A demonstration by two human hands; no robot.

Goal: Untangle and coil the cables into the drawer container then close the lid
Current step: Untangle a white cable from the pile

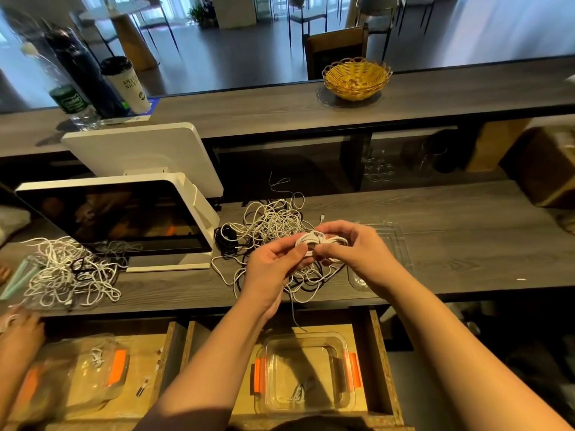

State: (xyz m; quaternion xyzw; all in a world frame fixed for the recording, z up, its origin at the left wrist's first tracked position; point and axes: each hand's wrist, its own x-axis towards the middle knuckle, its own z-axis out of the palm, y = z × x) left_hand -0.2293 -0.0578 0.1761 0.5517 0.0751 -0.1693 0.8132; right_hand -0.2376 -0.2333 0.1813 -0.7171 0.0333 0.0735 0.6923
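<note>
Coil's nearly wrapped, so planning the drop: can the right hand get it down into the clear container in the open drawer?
Probably yes: the container sits lidless in the open drawer, directly below the right hand.

The white paper cup [127,85] with a dark lid, on the upper bench [280,107], carried dark capital lettering in two lines, of which only "AN" and "NICE" could be made out, above a small green round mark. The green label on the clear plastic bottle [70,99] beside it bore white lettering too blurred to read.
</note>
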